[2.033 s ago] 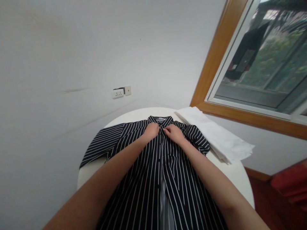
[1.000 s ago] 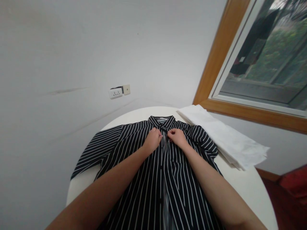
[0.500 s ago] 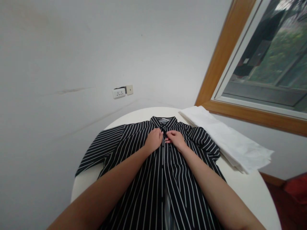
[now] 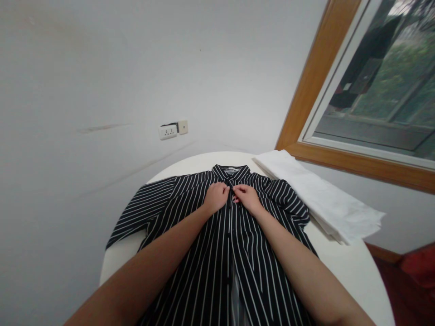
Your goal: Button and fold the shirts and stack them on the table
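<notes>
Shirt with stripes: flat on the round white table | left hand, right hand: your fingertips pinch its front edges below the collar | probably light, soft and bendy; best held by those front edges

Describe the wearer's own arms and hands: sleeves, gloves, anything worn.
The left hand and right hand are both ungloved. The forearms are bare, with no sleeve, watch or bracelet showing on either. Fingernail details are too small to make out.
</notes>
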Demonstrator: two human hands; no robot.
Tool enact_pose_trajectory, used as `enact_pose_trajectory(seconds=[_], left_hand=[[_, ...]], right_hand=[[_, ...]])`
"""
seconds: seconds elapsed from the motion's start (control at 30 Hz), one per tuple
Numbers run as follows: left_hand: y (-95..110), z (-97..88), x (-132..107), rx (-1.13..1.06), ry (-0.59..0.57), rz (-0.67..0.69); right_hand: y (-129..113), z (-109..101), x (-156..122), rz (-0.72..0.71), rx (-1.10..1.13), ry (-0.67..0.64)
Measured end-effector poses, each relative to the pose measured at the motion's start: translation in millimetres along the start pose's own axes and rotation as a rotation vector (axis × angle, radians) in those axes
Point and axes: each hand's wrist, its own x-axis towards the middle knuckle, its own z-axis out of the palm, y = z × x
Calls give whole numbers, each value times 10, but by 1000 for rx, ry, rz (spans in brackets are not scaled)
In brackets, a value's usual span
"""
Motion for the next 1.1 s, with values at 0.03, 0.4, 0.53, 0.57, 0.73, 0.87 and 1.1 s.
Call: enact_pose_trajectory(seconds=[0.03, 0.4, 0.53, 0.57, 0.73, 0.87, 1.1], left_hand=[[-4, 5, -1, 1, 0, 2], [-11, 7, 8, 9, 0, -20], [-10, 6, 14, -21, -1, -25], [-12, 8, 14, -25, -1, -28], [-24, 17, 15, -4, -6, -27], [-25, 16, 10, 22, -14, -15], [-16, -2, 12, -10, -35, 3]], right_hand=[[-2, -1, 3, -6, 5, 4], [58, -10, 32, -74, -180, -6], [86, -27, 47, -105, -211, -46], [90, -32, 49, -109, -209, -60], [67, -54, 47, -82, -138, -128], [17, -51, 57, 20, -43, -147], [14, 10, 75, 60, -77, -60]])
